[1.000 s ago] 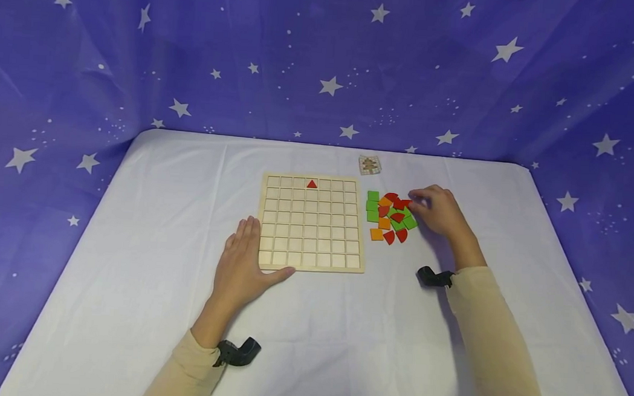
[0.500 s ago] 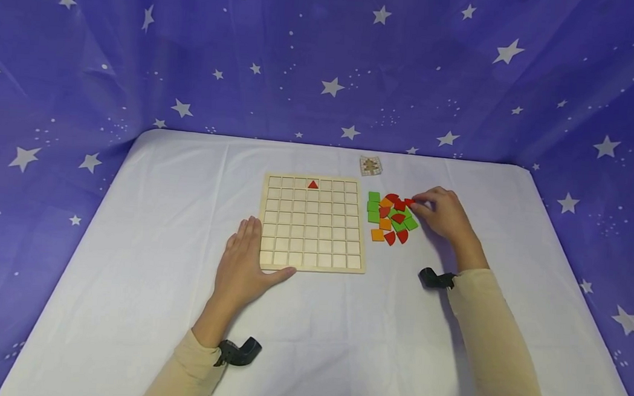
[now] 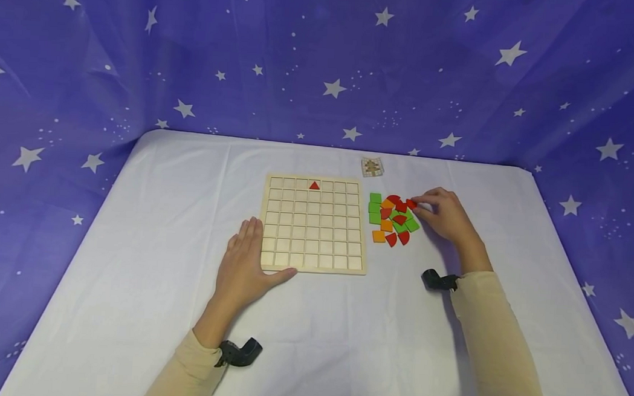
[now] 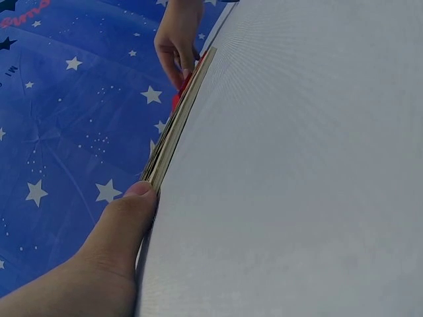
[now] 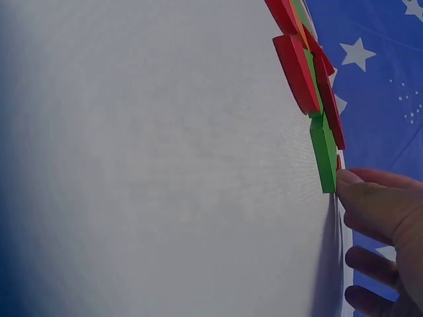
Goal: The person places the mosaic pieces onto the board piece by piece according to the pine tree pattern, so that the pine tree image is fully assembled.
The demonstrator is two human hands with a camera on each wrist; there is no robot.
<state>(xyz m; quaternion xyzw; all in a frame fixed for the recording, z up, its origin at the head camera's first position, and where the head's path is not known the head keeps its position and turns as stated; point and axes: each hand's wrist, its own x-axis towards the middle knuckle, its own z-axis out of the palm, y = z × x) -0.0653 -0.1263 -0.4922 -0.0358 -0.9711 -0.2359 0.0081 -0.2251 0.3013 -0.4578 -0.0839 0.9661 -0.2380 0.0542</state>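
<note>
A square wooden grid board (image 3: 312,271) lies on the white table with one red triangle (image 3: 315,186) in its top row. My left hand (image 3: 242,266) rests at the board's lower left corner, fingers straight along the left side and thumb (image 4: 135,198) against the near edge. At the right of the loose pieces, my right hand (image 3: 442,213) pinches a small red piece (image 3: 411,204) between thumb and fingers. That piece's shape is mostly hidden. Around it lie green squares (image 3: 374,218), orange pieces (image 3: 379,236) and red quarter-circles (image 3: 404,238), some overlapping.
Behind the loose pieces, a small card (image 3: 372,167) with a brown tree-shaped pattern lies on the white cloth (image 3: 308,343). A blue curtain (image 3: 282,56) with white stars hangs along the table's far edge and sides.
My right hand's fingers have closed on a red piece at the right edge of the pile and shifted it slightly right. The left hand stays at the board's corner.
</note>
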